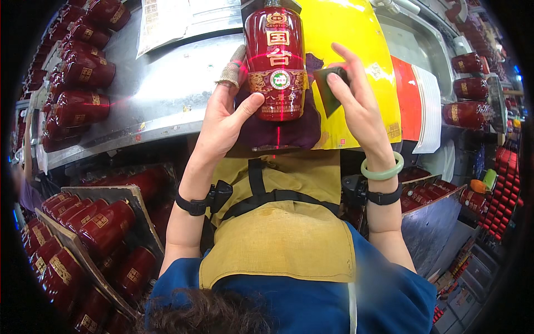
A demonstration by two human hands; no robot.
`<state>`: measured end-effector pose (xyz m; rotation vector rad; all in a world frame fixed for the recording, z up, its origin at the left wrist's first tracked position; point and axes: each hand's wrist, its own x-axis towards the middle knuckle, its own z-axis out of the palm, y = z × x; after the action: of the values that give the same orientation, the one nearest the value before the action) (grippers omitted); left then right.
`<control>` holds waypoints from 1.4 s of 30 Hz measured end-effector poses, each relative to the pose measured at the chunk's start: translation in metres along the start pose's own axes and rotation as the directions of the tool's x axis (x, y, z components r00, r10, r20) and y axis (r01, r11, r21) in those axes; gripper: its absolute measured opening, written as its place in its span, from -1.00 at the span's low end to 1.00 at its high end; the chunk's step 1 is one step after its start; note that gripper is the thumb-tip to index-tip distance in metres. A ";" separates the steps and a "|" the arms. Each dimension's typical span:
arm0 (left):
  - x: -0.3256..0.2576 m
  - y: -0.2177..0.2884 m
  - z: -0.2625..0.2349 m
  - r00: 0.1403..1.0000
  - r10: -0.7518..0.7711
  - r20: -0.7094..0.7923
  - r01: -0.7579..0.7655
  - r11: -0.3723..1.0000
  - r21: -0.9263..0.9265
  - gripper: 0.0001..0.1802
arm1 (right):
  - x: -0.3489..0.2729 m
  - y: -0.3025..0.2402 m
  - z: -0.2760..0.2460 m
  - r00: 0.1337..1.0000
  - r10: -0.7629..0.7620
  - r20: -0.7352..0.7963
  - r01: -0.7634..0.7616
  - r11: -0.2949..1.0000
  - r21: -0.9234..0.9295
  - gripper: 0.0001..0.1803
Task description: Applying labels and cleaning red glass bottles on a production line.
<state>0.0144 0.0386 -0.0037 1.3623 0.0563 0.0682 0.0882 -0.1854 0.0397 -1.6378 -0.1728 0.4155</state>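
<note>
A dark red glass bottle point(275, 55) with gold lettering and a round green-and-white emblem lies front side up before me, its neck away from me. My left hand point(225, 114) grips its left side, thumb near the front and a cloth finger cover point(228, 73) on one finger. Beneath the bottle is a dark purple cloth point(312, 123). To the bottle's right, my right hand point(359, 100) pinches a thin, dark, flat piece like a scraper point(328, 99) between thumb and fingers, apart from the glass. Red light lines cross the bottle.
Red bottles point(83, 69) line the metal table point(156, 78) at left, with more point(470, 88) at right. A yellow sheet point(356, 33) lies under my right hand, beside red and white sheets point(409, 100). Crates of bottles point(100, 228) stand below left. White papers point(158, 22) lie at the far left.
</note>
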 end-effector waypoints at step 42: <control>-0.015 -0.004 0.021 0.787 0.614 0.050 -0.416 0.470 0.779 -0.09 | 0.008 0.005 0.032 0.985 -0.137 -0.108 0.125 0.986 -0.108 -0.31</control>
<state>0.0015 0.0165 -0.0030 2.1950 -0.1608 0.8319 0.0835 -0.1538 0.0314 -1.7338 -0.2170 0.2142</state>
